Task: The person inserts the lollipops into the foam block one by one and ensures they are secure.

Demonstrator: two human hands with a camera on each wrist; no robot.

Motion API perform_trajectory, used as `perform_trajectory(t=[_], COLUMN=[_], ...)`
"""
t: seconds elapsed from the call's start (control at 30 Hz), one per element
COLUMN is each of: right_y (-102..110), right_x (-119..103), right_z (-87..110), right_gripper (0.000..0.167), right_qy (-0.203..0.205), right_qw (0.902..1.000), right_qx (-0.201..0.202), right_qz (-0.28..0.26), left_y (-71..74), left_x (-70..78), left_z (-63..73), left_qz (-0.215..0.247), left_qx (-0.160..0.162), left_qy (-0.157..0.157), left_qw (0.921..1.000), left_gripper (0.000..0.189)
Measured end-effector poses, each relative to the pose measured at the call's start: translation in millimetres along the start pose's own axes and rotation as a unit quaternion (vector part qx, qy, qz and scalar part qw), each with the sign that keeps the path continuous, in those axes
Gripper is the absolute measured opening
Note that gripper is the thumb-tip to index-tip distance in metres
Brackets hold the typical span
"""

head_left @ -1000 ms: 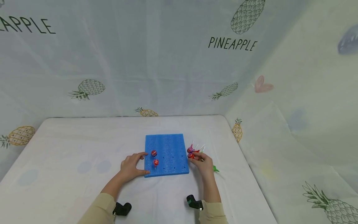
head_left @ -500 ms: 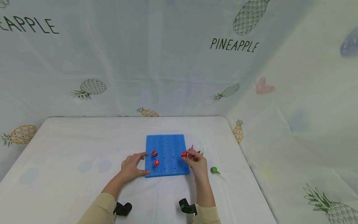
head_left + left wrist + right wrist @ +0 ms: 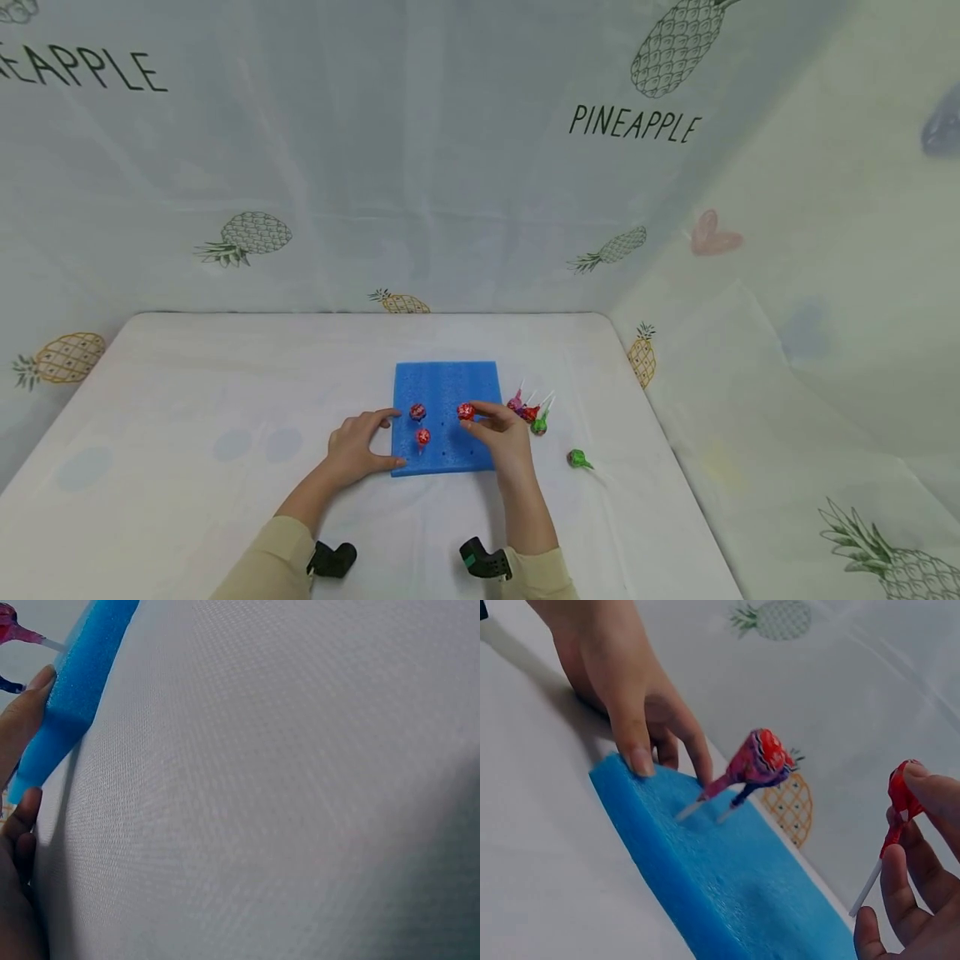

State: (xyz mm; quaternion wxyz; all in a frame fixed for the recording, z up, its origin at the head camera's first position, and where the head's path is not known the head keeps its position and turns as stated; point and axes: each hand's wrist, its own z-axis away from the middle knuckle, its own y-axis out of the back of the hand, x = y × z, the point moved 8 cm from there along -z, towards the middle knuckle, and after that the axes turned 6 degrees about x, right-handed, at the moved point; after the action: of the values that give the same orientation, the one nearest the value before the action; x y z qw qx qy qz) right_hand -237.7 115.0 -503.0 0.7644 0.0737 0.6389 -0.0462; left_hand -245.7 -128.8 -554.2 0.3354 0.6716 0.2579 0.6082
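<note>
My right hand (image 3: 506, 437) pinches a red-wrapped lollipop (image 3: 466, 412) by its head, above a blue foam board (image 3: 446, 379). In the right wrist view its white stick (image 3: 867, 888) slants downward, the tip overlapping the board's edge. My left hand (image 3: 352, 446) grips the board's left side, thumb and index finger set apart along that edge. Two lollipops stand by their sticks near the left side: a dark red and purple one (image 3: 417, 412) and, nearer me, a red and pink one (image 3: 423, 437). Small holes dot the board's near part.
Right of the board lies a cluster of lollipops: a pink one (image 3: 514, 403), a red one (image 3: 530, 413) and a green one (image 3: 539, 426). Another green lollipop (image 3: 577, 458) lies apart, farther right. All rest on a white-covered table (image 3: 247, 375) with a pineapple-print cloth behind.
My right hand has picked the red lollipop from the cluster on the right and carried it left over the board. The left hand keeps its place on the board's edge.
</note>
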Motion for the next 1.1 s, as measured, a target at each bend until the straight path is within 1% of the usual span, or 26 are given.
perform_trajectory(t=[0.23, 0.4, 0.57, 0.73, 0.9, 1.1], right_y=[-18, -27, -34, -38, -42, -44], right_x=[3, 7, 10, 14, 16, 20], right_z=[-1.4, -2.0, -5.4, -9.4, -11.2, -15.0], right_gripper=[0.03, 0.029, 0.031, 0.03, 0.032, 0.033], right_qy=[-0.001, 0.005, 0.012, 0.012, 0.013, 0.009], right_qw=[0.9988, 0.9963, 0.9911, 0.9867, 0.9866, 0.9928], right_qx=[-0.027, -0.035, -0.038, -0.041, -0.044, -0.031], right_qz=[-0.042, -0.078, -0.127, -0.157, -0.157, -0.116], left_y=[0.2, -1.0, -1.0, -0.6, 0.4, -0.3], left_x=[0.4, -1.0, -2.1, -2.3, -1.1, -1.5], left_z=[-0.2, -0.7, -0.8, -0.3, 0.2, -0.5], left_qz=[-0.003, -0.008, -0.008, -0.009, -0.01, -0.011], left_qx=[0.003, 0.004, 0.005, 0.005, 0.009, 0.01], left_qy=[-0.001, -0.002, -0.002, -0.002, -0.003, -0.003], left_qw=[1.0, 1.0, 1.0, 0.9999, 0.9999, 0.9999], left_gripper=[0.082, 0.083, 0.083, 0.082, 0.082, 0.083])
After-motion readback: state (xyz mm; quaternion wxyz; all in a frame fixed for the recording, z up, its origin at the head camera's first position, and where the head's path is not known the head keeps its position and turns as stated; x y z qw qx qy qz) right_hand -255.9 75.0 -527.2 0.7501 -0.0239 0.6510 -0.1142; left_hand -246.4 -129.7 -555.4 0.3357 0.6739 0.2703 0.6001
